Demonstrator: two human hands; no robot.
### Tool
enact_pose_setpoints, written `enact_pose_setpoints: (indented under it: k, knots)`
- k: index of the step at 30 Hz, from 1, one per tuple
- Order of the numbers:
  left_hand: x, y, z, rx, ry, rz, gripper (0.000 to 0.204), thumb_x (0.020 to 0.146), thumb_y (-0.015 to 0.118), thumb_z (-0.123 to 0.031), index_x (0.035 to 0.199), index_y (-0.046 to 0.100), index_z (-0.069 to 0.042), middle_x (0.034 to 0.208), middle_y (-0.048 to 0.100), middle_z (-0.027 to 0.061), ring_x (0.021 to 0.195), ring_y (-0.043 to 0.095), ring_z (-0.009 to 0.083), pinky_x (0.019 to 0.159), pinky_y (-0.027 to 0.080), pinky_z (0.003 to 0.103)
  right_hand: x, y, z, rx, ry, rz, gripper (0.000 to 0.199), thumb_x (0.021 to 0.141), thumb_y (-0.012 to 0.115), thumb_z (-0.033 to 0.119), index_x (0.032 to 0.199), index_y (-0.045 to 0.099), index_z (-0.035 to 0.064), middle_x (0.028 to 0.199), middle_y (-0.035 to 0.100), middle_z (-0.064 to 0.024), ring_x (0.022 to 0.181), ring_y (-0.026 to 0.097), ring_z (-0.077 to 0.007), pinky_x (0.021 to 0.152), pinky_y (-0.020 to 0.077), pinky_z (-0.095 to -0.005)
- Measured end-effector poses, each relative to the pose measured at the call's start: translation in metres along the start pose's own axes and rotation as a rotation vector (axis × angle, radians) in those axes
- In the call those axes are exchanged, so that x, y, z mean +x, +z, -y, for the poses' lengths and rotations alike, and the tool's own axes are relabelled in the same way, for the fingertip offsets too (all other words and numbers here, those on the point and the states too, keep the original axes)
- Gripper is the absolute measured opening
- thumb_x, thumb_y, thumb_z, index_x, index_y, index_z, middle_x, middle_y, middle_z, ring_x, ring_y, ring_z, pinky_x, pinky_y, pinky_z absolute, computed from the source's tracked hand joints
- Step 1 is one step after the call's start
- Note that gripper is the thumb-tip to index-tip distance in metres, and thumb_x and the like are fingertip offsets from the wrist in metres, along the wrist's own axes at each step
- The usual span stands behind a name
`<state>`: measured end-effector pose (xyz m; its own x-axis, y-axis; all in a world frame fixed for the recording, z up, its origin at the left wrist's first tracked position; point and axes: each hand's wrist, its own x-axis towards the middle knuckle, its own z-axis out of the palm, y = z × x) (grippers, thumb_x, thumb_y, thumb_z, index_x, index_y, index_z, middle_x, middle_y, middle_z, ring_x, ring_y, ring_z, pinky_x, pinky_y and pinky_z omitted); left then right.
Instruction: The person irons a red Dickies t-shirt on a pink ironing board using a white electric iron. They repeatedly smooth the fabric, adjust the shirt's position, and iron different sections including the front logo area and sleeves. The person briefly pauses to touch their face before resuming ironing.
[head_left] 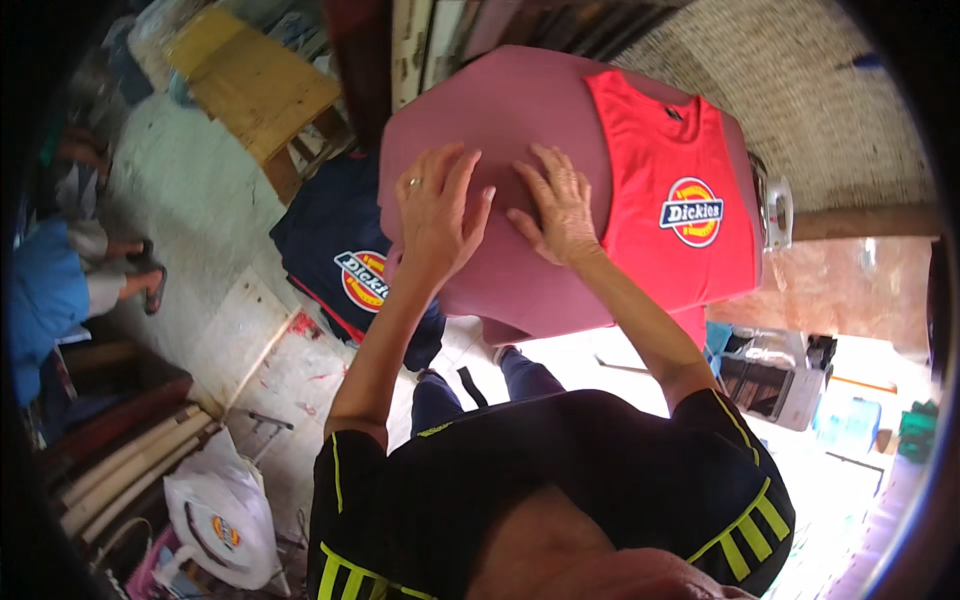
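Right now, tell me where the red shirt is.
In the head view, the red shirt lies on the right part of the maroon tabletop, beside the right hand.

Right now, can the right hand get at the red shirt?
Likely yes: the right hand looks empty and is just beside the red shirt on the maroon pad, with nothing visible in the way.

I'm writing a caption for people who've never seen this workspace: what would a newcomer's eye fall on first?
Probably the bright red shirt with its round badge, on the right of the maroon board. Next, the left hand and right hand, open over the bare maroon part. Then the dark cloth left of the board.
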<state>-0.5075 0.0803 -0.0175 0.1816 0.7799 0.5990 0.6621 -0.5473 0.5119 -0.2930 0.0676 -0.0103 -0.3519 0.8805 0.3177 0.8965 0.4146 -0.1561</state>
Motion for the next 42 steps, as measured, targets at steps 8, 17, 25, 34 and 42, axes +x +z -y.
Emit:
enact_pose_setpoints:
  k: [8, 17, 25, 34, 42]
  knots:
    - [0.055, 0.085, -0.017, 0.439, 0.028, 0.296, 0.059, 0.095, 0.057, -0.047, 0.145, 0.049, -0.016, 0.157, 0.036, 0.0133, 0.144, 0.030, 0.0416, 0.111, 0.025, 0.064, -0.015, -0.039, -0.065, 0.608, -0.040, -0.022, 0.047, 0.094, 0.066, 0.025, 0.134, 0.055, 0.0045, 0.140, 0.052, -0.0207, 0.132, 0.048, -0.0392, 0.110, 0.0403, -0.0453]
    - [0.170, 0.231, -0.061, 0.210, 0.038, 0.036, 0.039, 0.091, 0.066, -0.032, 0.125, 0.063, -0.013, 0.127, 0.056, 0.0123, 0.115, 0.053, 0.0347, 0.092, 0.042, 0.053, -0.018, -0.046, -0.245, 0.371, 0.007, -0.323, 0.020, 0.086, 0.066, 0.000, 0.105, 0.068, 0.0016, 0.108, 0.066, -0.0130, 0.108, 0.061, -0.0341, 0.095, 0.0494, -0.0440]
    - [0.227, 0.276, -0.041, 0.050, 0.020, 0.034, 0.026, 0.093, 0.066, -0.037, 0.092, 0.067, -0.011, 0.075, 0.064, 0.0095, 0.076, 0.063, 0.0321, 0.068, 0.049, 0.046, 0.014, -0.027, -0.274, 0.452, -0.070, -0.289, 0.027, 0.088, 0.067, 0.004, 0.115, 0.064, 0.0019, 0.123, 0.060, -0.0151, 0.111, 0.059, -0.0355, 0.097, 0.0479, -0.0446]
    - [0.228, 0.268, -0.047, 0.048, -0.043, 0.077, 0.027, 0.094, 0.066, -0.037, 0.088, 0.067, -0.011, 0.073, 0.066, 0.0129, 0.071, 0.065, 0.0342, 0.064, 0.049, 0.045, 0.077, 0.001, -0.287, 0.289, 0.047, -0.402, 0.027, 0.089, 0.066, 0.009, 0.116, 0.063, 0.0077, 0.094, 0.065, -0.0141, 0.090, 0.063, -0.0351, 0.082, 0.0517, -0.0460]
    - [0.230, 0.269, -0.045, 0.117, -0.045, 0.171, 0.025, 0.093, 0.066, -0.033, 0.095, 0.066, -0.009, 0.088, 0.067, 0.0164, 0.087, 0.065, 0.0353, 0.075, 0.050, 0.049, 0.072, -0.008, -0.275, 0.121, 0.009, -0.337, 0.027, 0.089, 0.065, 0.007, 0.115, 0.066, 0.0125, 0.118, 0.060, -0.0070, 0.107, 0.057, -0.0314, 0.088, 0.0488, -0.0454]
